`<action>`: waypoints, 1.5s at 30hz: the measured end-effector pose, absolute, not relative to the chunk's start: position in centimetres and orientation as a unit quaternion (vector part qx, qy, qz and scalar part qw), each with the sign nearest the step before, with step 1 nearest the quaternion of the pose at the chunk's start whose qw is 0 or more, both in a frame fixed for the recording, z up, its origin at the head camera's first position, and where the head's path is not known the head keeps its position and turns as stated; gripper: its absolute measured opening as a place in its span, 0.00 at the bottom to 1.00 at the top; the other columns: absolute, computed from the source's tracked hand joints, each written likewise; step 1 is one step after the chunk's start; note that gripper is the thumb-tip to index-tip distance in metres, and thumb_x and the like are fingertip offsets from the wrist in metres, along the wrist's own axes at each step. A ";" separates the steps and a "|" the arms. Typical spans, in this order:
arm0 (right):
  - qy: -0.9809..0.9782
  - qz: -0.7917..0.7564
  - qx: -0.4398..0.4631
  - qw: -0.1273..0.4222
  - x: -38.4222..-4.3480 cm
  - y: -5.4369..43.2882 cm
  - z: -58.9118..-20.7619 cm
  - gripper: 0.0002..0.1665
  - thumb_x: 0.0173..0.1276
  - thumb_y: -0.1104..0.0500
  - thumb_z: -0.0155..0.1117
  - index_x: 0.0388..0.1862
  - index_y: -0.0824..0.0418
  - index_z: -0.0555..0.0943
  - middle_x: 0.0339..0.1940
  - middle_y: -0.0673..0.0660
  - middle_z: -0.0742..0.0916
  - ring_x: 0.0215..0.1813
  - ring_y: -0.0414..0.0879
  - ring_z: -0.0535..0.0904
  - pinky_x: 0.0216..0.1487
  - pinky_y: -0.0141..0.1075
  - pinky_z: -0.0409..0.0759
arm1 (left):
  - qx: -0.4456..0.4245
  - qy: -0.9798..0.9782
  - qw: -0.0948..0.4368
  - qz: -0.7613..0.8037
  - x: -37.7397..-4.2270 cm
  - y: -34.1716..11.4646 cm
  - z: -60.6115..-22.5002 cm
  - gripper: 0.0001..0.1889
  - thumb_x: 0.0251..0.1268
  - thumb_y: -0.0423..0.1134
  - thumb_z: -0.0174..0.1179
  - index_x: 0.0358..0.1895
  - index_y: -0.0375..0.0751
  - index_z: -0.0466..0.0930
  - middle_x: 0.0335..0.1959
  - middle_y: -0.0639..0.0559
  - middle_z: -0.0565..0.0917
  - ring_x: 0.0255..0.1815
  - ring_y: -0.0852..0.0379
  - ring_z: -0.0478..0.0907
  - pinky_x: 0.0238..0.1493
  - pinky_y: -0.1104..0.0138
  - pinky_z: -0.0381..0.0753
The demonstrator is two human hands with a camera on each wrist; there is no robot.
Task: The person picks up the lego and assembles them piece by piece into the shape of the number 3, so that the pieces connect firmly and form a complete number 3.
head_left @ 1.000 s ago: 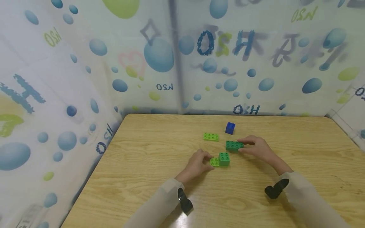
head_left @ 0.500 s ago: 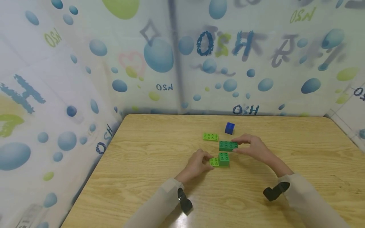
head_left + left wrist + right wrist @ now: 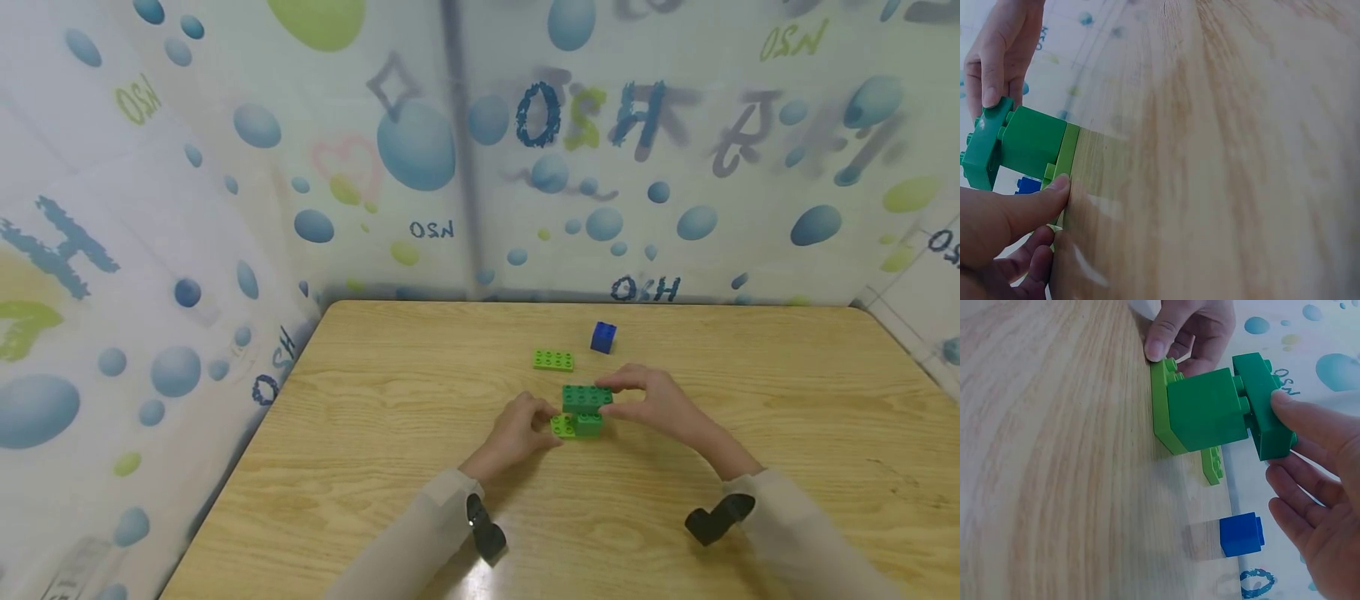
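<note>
My left hand (image 3: 517, 433) pinches the left end of a flat light green building block (image 3: 562, 426) lying on the table. On that block's right half sits a taller, square green block (image 3: 1207, 412). Between thumb and fingers, my right hand (image 3: 656, 404) holds a long, dark green block (image 3: 585, 398), studs up. In the right wrist view the long block is slightly tilted, its underside right at the square block's studs. The long block overlaps the square block's top in the head view and hides part of it.
A second flat light green block (image 3: 553, 360) lies farther back on the wooden table (image 3: 360, 417). Right of it stands a small blue block (image 3: 603, 337). Behind the table's far edge is a patterned wall covering (image 3: 510, 167).
My right hand has carried the long dark green block leftward and then toward me, over the square block. My left hand keeps its place on the flat block.
</note>
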State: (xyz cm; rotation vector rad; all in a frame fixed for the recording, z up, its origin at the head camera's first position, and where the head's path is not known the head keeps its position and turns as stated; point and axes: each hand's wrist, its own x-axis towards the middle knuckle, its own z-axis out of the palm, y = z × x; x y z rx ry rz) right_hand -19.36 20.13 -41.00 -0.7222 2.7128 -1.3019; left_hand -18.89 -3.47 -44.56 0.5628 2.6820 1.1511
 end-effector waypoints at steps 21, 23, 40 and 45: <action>0.862 -0.456 -0.219 0.008 -18.2 19.0 -41.5 0.26 0.55 0.52 0.70 0.51 0.63 0.80 0.44 0.52 0.80 0.47 0.56 0.74 0.45 0.53 0.73 | 0.207 0.901 0.068 0.375 -19.0 -3.4 -44.7 0.19 0.45 0.36 0.71 0.43 0.34 0.80 0.34 0.52 0.73 0.35 0.59 0.68 0.38 0.70 0.68; 0.862 -0.457 -0.221 0.006 -18.1 19.0 -41.6 0.25 0.55 0.53 0.70 0.51 0.62 0.80 0.44 0.52 0.80 0.47 0.54 0.75 0.46 0.53 0.72 | 0.206 0.901 0.066 0.375 -19.0 -3.4 -44.7 0.18 0.45 0.36 0.71 0.41 0.34 0.80 0.33 0.52 0.73 0.35 0.59 0.68 0.38 0.70 0.67; 0.847 -0.481 -0.223 0.025 -18.2 19.1 -42.0 0.26 0.57 0.53 0.68 0.53 0.63 0.78 0.46 0.56 0.81 0.49 0.54 0.78 0.47 0.51 0.74 | 0.197 0.901 0.081 0.379 -19.1 -3.5 -44.9 0.21 0.47 0.37 0.70 0.46 0.35 0.79 0.35 0.54 0.73 0.36 0.60 0.69 0.40 0.70 0.69; 0.855 -0.464 -0.232 0.016 -18.4 19.0 -42.2 0.26 0.56 0.52 0.69 0.52 0.61 0.79 0.45 0.55 0.81 0.47 0.53 0.78 0.46 0.50 0.75 | 0.200 0.902 0.075 0.376 -19.1 -3.6 -45.0 0.20 0.47 0.37 0.70 0.45 0.34 0.79 0.34 0.53 0.73 0.36 0.59 0.69 0.39 0.70 0.69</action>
